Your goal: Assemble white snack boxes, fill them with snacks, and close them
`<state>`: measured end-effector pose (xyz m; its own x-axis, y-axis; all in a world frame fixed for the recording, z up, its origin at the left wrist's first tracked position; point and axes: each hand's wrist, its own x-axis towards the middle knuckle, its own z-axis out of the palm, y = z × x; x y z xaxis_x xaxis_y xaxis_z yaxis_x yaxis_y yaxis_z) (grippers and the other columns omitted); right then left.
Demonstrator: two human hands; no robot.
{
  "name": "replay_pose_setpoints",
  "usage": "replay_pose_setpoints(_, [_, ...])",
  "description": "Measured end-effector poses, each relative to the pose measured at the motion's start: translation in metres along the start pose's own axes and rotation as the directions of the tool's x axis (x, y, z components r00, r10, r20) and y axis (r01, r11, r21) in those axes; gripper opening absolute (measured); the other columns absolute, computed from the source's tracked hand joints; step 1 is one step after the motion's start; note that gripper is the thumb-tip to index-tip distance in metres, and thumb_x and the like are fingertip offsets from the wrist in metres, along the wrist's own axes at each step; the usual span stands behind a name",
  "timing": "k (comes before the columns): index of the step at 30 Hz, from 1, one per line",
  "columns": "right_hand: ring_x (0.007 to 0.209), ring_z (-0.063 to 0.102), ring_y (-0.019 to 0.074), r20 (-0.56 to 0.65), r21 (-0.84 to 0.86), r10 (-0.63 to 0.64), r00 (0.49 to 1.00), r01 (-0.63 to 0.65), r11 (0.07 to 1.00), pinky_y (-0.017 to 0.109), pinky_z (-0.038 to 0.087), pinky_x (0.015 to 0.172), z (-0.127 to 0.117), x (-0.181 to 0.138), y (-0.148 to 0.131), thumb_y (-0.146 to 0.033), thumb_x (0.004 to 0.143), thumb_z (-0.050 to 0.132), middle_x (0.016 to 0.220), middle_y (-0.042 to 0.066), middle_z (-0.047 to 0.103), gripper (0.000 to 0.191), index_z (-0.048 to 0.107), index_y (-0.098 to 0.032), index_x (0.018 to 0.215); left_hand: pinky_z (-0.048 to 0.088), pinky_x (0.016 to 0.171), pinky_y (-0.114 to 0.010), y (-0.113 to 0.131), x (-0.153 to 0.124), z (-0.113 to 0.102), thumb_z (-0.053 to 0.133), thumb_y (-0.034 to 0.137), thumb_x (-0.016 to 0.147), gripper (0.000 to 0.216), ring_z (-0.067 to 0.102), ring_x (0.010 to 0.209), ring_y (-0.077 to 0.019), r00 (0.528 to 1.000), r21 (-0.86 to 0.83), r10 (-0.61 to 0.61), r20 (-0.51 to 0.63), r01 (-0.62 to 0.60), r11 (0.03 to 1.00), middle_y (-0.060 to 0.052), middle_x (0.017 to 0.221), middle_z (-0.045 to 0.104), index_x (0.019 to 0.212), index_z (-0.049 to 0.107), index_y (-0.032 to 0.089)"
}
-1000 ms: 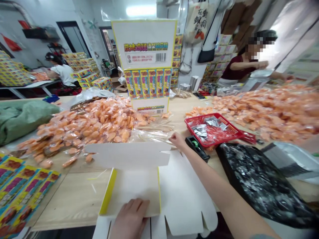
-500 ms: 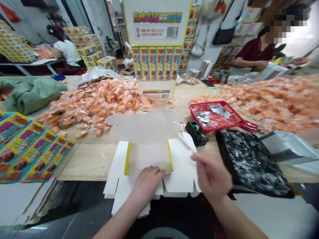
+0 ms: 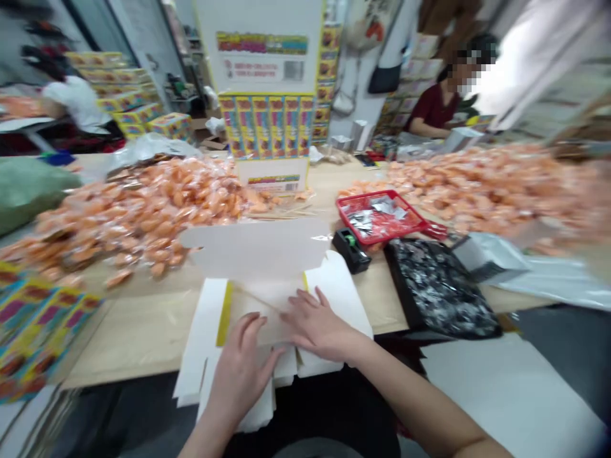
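Note:
A white carton with yellow inner edges lies open in front of me, its flaps spread out over other flat white cardboard. Inside it a thin wooden stick runs slantwise, one end at the fingertips of my right hand. That hand lies over the carton's right side, palm down, fingers spread. My left hand rests at the front edge, fingers a little bent and thumb held apart. Nothing shows in its grasp. Whether the right fingertips press on the stick is hard to see.
Heaped wrapped orange pieces lie at left, with more at right. Nearby are a red basket of small packets, a black tape dispenser and a black tray. A printed display box stands behind. Two other people sit farther off.
My right hand has come down left into the carton, and the stick it held now lies inside. My left hand has shifted left along the front edge. The view has turned right.

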<state>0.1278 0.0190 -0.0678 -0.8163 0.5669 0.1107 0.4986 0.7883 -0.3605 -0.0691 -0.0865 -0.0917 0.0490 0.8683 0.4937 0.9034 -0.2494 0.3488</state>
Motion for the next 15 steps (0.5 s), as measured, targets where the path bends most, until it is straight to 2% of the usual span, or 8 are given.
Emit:
replay_pose_setpoints(2, [0.125, 0.049, 0.0249, -0.233, 0.005, 0.043, 0.971, -0.043, 0.999, 0.048, 0.034, 0.11, -0.02, -0.012, 0.031, -0.046, 0.096, 0.047, 0.127, 0.009, 0.061, 0.035, 0.068, -0.026, 0.117, 0.049, 0.093, -0.043, -0.008, -0.001, 0.006, 0.059, 0.034, 0.09, 0.042, 0.055, 0.111, -0.0284, 0.998, 0.025, 0.052, 0.023, -0.053, 0.998, -0.016, 0.116, 0.055, 0.125, 0.049, 0.012])
replay_pose_setpoints(3, [0.119, 0.053, 0.0236, -0.39, -0.022, 0.131, 0.911, -0.152, 0.988, 0.045, 0.037, 0.108, -0.035, -0.022, 0.056, -0.041, 0.097, 0.044, 0.12, 0.009, 0.064, 0.034, 0.07, -0.024, 0.11, 0.049, 0.089, -0.04, -0.011, -0.002, 0.01, 0.058, 0.031, 0.092, 0.032, 0.057, 0.104, -0.0261, 0.994, 0.009, 0.101, 0.03, -0.101, 0.995, -0.013, 0.109, 0.057, 0.119, 0.053, 0.014])
replay_pose_setpoints(5, [0.11, 0.056, 0.0255, -0.679, -0.056, 0.355, 0.643, -0.527, 0.848, 0.046, 0.039, 0.104, -0.072, -0.052, 0.116, -0.03, 0.097, 0.04, 0.111, 0.013, 0.067, 0.035, 0.07, -0.017, 0.108, 0.047, 0.084, -0.034, -0.014, -0.002, 0.019, 0.055, 0.023, 0.093, 0.012, 0.059, 0.09, -0.0205, 0.979, -0.053, 0.2, 0.024, -0.199, 0.979, -0.007, 0.096, 0.059, 0.103, 0.058, 0.017])
replay_pose_setpoints(6, [0.119, 0.051, 0.0285, -0.751, -0.036, 0.457, 0.477, -0.721, 0.692, 0.049, 0.036, 0.106, -0.091, -0.072, 0.148, -0.028, 0.095, 0.041, 0.121, 0.017, 0.062, 0.037, 0.066, -0.012, 0.117, 0.046, 0.083, -0.032, -0.014, -0.002, 0.023, 0.055, 0.019, 0.093, 0.006, 0.059, 0.086, -0.0184, 0.969, -0.089, 0.246, 0.018, -0.243, 0.966, -0.006, 0.092, 0.06, 0.097, 0.058, 0.018])
replay_pose_setpoints(8, [0.136, 0.033, 0.0359, -0.782, 0.072, 0.61, 0.128, -0.954, 0.292, 0.056, 0.028, 0.109, -0.124, -0.113, 0.205, -0.029, 0.093, 0.043, 0.144, 0.026, 0.042, 0.053, 0.046, -0.002, 0.138, 0.045, 0.082, -0.03, -0.012, 0.0, 0.028, 0.056, 0.017, 0.093, 0.004, 0.058, 0.083, -0.0165, 0.952, -0.136, 0.307, -0.005, -0.305, 0.943, -0.004, 0.089, 0.06, 0.094, 0.059, 0.018])
replay_pose_setpoints(9, [0.136, 0.032, 0.0368, -0.723, 0.099, 0.69, 0.025, -0.985, 0.14, 0.058, 0.025, 0.108, -0.135, -0.132, 0.228, -0.028, 0.092, 0.042, 0.143, 0.028, 0.041, 0.054, 0.043, 0.0, 0.139, 0.044, 0.082, -0.029, -0.01, 0.001, 0.03, 0.056, 0.018, 0.093, 0.004, 0.058, 0.083, -0.0162, 0.945, -0.147, 0.326, -0.015, -0.325, 0.934, -0.004, 0.089, 0.061, 0.094, 0.059, 0.018])
replay_pose_setpoints(11, [0.123, 0.047, 0.0348, -0.589, 0.095, 0.806, -0.054, -0.996, 0.002, 0.058, 0.025, 0.106, -0.145, -0.161, 0.26, -0.022, 0.091, 0.04, 0.124, 0.027, 0.058, 0.044, 0.056, -0.001, 0.125, 0.044, 0.081, -0.028, -0.007, 0.004, 0.033, 0.054, 0.021, 0.094, 0.006, 0.058, 0.083, -0.0156, 0.937, -0.16, 0.35, -0.002, -0.346, 0.924, -0.004, 0.088, 0.061, 0.094, 0.06, 0.018])
replay_pose_setpoints(15, [0.09, 0.06, 0.027, -0.537, 0.083, 0.842, -0.043, -0.997, 0.003, 0.053, 0.026, 0.104, -0.138, -0.185, 0.285, -0.018, 0.09, 0.037, 0.087, 0.018, 0.068, 0.033, 0.067, -0.005, 0.094, 0.045, 0.08, -0.025, -0.007, 0.009, 0.038, 0.051, 0.026, 0.096, 0.012, 0.059, 0.084, -0.0151, 0.932, -0.164, 0.359, 0.046, -0.348, 0.923, -0.004, 0.087, 0.062, 0.095, 0.06, 0.019])
